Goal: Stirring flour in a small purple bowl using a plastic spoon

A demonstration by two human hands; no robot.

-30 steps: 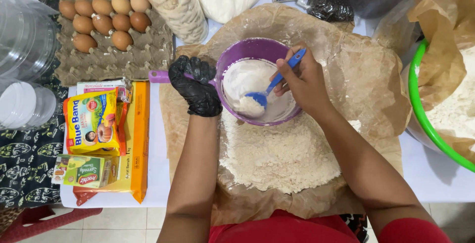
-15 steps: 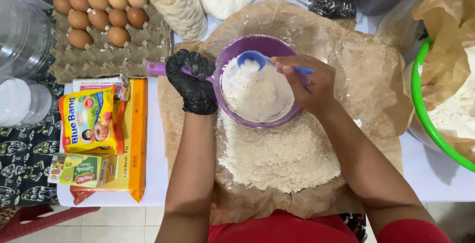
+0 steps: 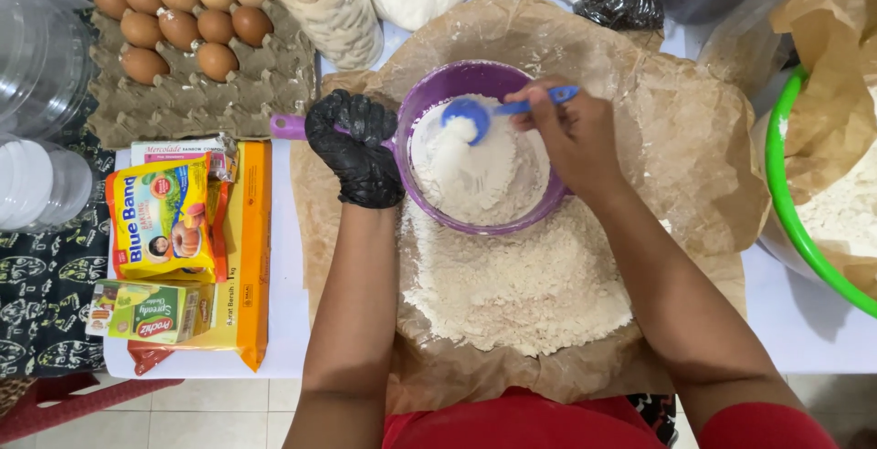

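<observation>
since the earlier frames the blue spoon (image 3: pixel 493 113) has swung from the sieve's lower middle up toward its 11 o'clock rim, its bowl now heaped with white flour; the right hand (image 3: pixel 571 138) has travelled with it from 2 o'clock to about 3 o'clock of the sieve; the left hand (image 3: pixel 358 149), in a black glove, has stayed clenched on the handle side of the purple sieve (image 3: pixel 475 152), at its 9 o'clock; the flour pile (image 3: pixel 516 285) below looks much the same size.

the right hand pinches the spoon's handle between thumb and fingers; the sieve sits above the brown paper (image 3: pixel 694 138), with the sifted pile spread at its 6 o'clock on that paper.

counts: one sieve, one spoon, one flour pile; ten eggs (image 3: pixel 178 20) show in the grey egg tray (image 3: pixel 210 93) at 10 o'clock, the topmost cut by the frame edge; one green-rimmed bowl (image 3: pixel 790 202) at 3 o'clock, lined with brown paper and holding more flour; one yellow sachet (image 3: pixel 160 216) at 9 o'clock lying on a long orange box (image 3: pixel 248 257); one small green box (image 3: pixel 151 310) at 8 o'clock; clear plastic jars (image 3: pixel 36 56) at the far left, their number unclear; all on a white worktop (image 3: pixel 804 321).
</observation>
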